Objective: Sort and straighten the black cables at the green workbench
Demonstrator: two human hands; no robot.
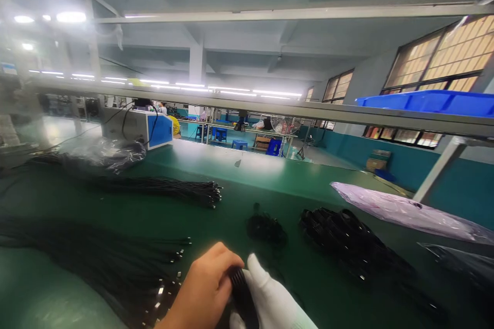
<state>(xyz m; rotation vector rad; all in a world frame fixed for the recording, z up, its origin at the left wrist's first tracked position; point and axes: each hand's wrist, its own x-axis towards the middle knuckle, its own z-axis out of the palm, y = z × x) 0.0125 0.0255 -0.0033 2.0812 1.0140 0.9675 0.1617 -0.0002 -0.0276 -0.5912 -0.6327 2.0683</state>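
black cable bundle, its strands side by side, sits at the lower middle, above the green surface: fingers of the bare left hand pinch its upper end, while the white-gloved right hand wraps its other side, thumb raised, most of its fingers hidden. the step in hand looks like holding the strands together; the next move seems to call for a firm two-handed grip, apart from the loose cables at left and the small coil beyond

I see 2 hands near 6 o'clock: the left hand bare, the right hand wearing a close-fitting, plain white glove.
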